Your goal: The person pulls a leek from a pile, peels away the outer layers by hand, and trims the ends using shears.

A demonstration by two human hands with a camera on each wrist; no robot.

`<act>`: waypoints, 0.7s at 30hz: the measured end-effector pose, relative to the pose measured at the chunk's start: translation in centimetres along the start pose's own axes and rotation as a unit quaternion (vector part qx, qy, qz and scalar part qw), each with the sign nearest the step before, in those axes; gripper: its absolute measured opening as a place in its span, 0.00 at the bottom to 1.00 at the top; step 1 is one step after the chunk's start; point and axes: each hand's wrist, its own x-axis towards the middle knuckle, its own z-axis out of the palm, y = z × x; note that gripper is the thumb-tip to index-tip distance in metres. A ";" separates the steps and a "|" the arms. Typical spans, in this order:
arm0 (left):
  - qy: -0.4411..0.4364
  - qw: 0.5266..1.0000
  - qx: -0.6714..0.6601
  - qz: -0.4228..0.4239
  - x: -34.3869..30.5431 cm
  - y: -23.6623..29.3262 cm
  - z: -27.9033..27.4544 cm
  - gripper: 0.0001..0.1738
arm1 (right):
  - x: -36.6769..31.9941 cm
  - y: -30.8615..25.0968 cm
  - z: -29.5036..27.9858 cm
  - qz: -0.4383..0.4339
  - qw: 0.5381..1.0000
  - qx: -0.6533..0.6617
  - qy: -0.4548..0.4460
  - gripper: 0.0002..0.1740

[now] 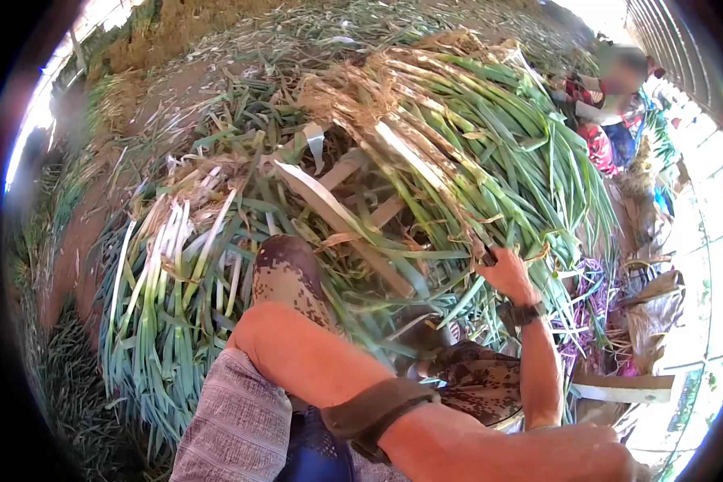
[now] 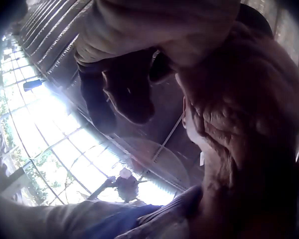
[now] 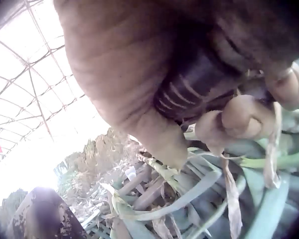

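Around and above our hands rises a lattice roof frame [image 3: 30, 69], bright light coming through it. Ahead of our right hand [image 1: 506, 275] and to its left spreads a big heap of leeks [image 1: 458, 136], roots toward the left and green leaves falling to the right; the hand is at its near edge. Farther off, ahead and to the right, we see another person [image 1: 598, 145], low beside the heap. Well to the left of our right hand lies a bunch of pale-stalked leeks [image 1: 169, 265], its leaves pointing toward us. Between that bunch and the hand is a camouflage boot [image 1: 287, 277]; a second camouflage boot [image 1: 478, 381] is nearer us, just below the hand. Ahead and left of the hand, wooden slats [image 1: 325, 202] poke from among the leaves. To its right, purple twine [image 1: 590, 301] lies tangled.

Our left hand [image 2: 134, 40] shows close up and dark in its own wrist view, fingers bent downward; whether it grasps anything we cannot tell. Our right hand is clenched around a dark ridged handle [image 3: 194, 89], leaves below it, the tool's far end unclear. A dark wristband [image 1: 528, 313] circles the wrist behind it.
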 end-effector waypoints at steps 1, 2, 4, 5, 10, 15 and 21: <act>-0.010 0.999 -0.015 -0.028 -0.1 -0.4 -0.4 0.06 | -0.7 0.7 0.2 0.033 0.999 0.007 -0.018 0.23; -0.008 0.999 -0.016 -0.032 -0.1 -0.7 -0.7 0.06 | -1.1 1.6 0.3 0.034 0.999 0.011 -0.021 0.23; -0.043 0.999 -0.017 -0.026 -0.6 -1.2 -1.3 0.12 | -1.7 3.4 1.1 -0.018 0.999 0.029 0.020 0.24; -0.035 0.999 -0.014 -0.028 -1.1 -1.2 -1.8 0.12 | -1.6 4.2 1.4 -0.015 0.999 0.032 0.017 0.26; -0.067 0.985 0.161 0.015 -3.6 -3.1 -7.3 0.08 | -3.0 5.3 -1.2 0.017 1.000 0.005 0.011 0.22; 0.094 0.729 0.500 -0.458 -8.8 -10.0 -23.2 0.17 | -4.4 4.6 -1.7 0.000 0.994 0.057 -0.093 0.20; 0.059 0.574 0.789 -0.210 -11.1 -11.5 -33.3 0.18 | -3.7 6.7 -1.0 0.030 0.993 0.097 -0.066 0.18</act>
